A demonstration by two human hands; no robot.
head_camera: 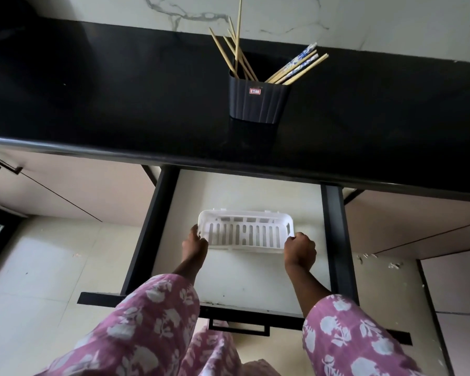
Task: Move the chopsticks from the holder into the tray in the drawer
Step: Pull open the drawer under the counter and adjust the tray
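Left hand [194,243] and right hand [300,249] — fingers curled, gripping white tray's [244,234] ends — in open drawer [255,272]

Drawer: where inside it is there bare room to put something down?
The drawer floor is bare behind the white tray, and in front of it between the forearms. It is crowded at the tray's ends, which the left hand and right hand grip.

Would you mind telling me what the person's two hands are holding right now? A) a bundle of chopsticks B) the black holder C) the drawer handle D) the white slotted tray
D: the left hand and right hand each grip one end of the white slotted tray inside the open drawer.
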